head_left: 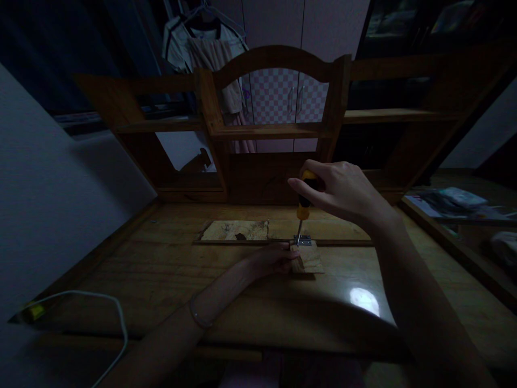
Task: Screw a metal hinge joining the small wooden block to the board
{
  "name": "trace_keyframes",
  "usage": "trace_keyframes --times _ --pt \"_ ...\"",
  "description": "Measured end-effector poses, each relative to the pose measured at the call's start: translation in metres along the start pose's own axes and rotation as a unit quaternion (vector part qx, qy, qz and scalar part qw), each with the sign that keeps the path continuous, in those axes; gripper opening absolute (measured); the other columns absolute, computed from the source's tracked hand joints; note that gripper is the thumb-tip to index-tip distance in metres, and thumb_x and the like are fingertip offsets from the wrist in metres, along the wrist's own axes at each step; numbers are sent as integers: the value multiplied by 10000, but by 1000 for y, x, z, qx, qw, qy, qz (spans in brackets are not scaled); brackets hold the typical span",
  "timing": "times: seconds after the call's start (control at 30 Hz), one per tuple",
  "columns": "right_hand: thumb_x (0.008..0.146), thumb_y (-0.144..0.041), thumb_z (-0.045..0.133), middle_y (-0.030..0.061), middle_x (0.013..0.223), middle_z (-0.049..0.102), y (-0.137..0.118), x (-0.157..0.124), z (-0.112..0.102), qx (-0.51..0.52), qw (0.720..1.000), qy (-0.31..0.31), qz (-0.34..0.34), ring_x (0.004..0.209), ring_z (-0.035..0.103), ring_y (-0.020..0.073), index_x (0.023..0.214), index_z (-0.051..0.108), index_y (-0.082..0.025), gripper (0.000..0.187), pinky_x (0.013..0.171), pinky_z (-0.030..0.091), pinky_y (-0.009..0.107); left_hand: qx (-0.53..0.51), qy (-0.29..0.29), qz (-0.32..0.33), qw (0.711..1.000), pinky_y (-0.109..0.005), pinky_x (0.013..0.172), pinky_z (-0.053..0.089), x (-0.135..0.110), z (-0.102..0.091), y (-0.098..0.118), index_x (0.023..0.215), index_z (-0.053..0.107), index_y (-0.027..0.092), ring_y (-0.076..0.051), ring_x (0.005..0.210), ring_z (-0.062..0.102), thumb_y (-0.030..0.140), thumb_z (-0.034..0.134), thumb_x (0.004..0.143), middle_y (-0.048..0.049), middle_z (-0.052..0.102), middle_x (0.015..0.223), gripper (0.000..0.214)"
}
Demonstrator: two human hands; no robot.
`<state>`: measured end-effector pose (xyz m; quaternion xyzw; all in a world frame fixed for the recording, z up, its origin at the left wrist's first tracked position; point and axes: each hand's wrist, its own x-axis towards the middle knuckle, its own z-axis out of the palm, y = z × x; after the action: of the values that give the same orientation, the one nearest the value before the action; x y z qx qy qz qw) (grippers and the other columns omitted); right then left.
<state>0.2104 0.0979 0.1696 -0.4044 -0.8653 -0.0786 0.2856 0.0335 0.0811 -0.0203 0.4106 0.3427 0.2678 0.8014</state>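
Observation:
My right hand (pixel 335 186) is closed around the yellow and black handle of a screwdriver (pixel 304 207), which points down. Its tip meets a small metal hinge (pixel 306 240), where a screw is too small to make out. The hinge lies across the edge between a small wooden block (pixel 309 258) and a long wooden board (pixel 331 229). My left hand (pixel 278 256) grips the block's left side, its fingers partly hidden. A rough, pale patch with a dark spot (pixel 234 230) covers the long board's left part.
All this lies on a glossy wooden desk (pixel 161 269) with a wooden shelf unit (pixel 270 132) at the back. A white cable (pixel 119 310) loops at the lower left. A small metal piece (pixel 152 221) lies at the left. Plastic-wrapped items (pixel 460 199) sit at the right.

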Motion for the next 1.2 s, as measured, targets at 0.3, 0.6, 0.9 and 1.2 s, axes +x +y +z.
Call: trace_keyframes --times 0.3,0.6,0.9,1.2 --pt "944 -313 442 40 905 645 0 1 0 106 993 -21 -51 777 577 167 1070 623 -175 260 704 373 278 6 2 3 1000 -197 468 254 -2 2 0 948 637 92 -36 493 392 319 805 730 3 568 723 357" --pt "844 -270 540 61 1032 630 5 0 -2 111 992 -49 -44 813 563 180 1200 567 -166 372 720 384 283 -10 -2 5 1000 -190 473 290 -5 5 3 933 648 86 -41 509 425 275 799 746 -7 594 737 307" --pt "887 -398 522 45 876 624 -1 0 0 97 994 -51 -30 746 541 177 1135 578 -179 335 649 340 275 -1 9 0 1000 -199 510 292 -2 3 1 937 650 85 -48 535 426 325 835 690 -16 597 766 391" --pt "899 -358 497 -6 707 578 -1 -1 -6 109 991 -70 -32 633 524 145 1125 585 -180 301 611 327 263 19 -10 13 1000 -198 499 261 1 -5 -6 977 672 128 -54 541 397 338 782 750 -17 591 803 327"
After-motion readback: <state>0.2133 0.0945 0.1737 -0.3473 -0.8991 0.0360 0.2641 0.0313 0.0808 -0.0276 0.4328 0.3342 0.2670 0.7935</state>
